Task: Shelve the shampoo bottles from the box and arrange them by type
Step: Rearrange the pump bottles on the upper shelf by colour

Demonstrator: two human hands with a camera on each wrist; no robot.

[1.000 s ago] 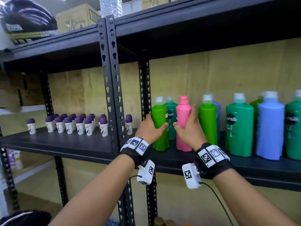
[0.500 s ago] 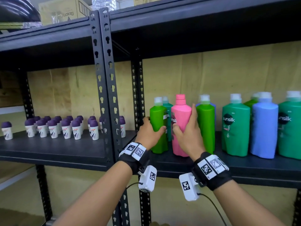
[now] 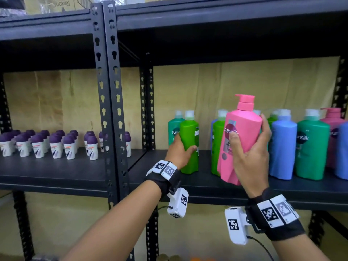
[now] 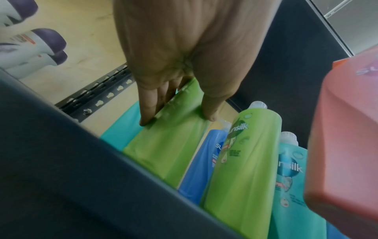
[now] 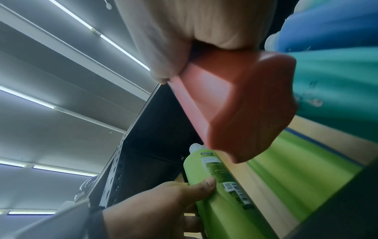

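Note:
My right hand (image 3: 250, 147) grips a pink pump shampoo bottle (image 3: 240, 136), lifted and tilted just above the front of the black shelf (image 3: 169, 178); its base (image 5: 241, 103) fills the right wrist view. My left hand (image 3: 180, 151) holds a light green bottle (image 3: 189, 144) that stands at the left end of the row, thumb and fingers (image 4: 147, 106) wrapped round its sides. A teal bottle (image 3: 174, 129) stands behind it. To the right stand another light green bottle (image 3: 217, 147), a blue one (image 3: 282, 146), a dark green one (image 3: 312, 147) and a second pink one (image 3: 333, 125).
Several small white roll-on bottles with purple caps (image 3: 54, 144) fill the neighbouring shelf bay on the left. Perforated black uprights (image 3: 111, 110) divide the two bays. An upper shelf (image 3: 207, 19) with cardboard boxes hangs overhead. A gap lies between the two light green bottles.
My right hand has lifted the pink bottle off the shelf, pulled it right and toward me, and turned its label to face me. My left hand stays on the light green bottle.

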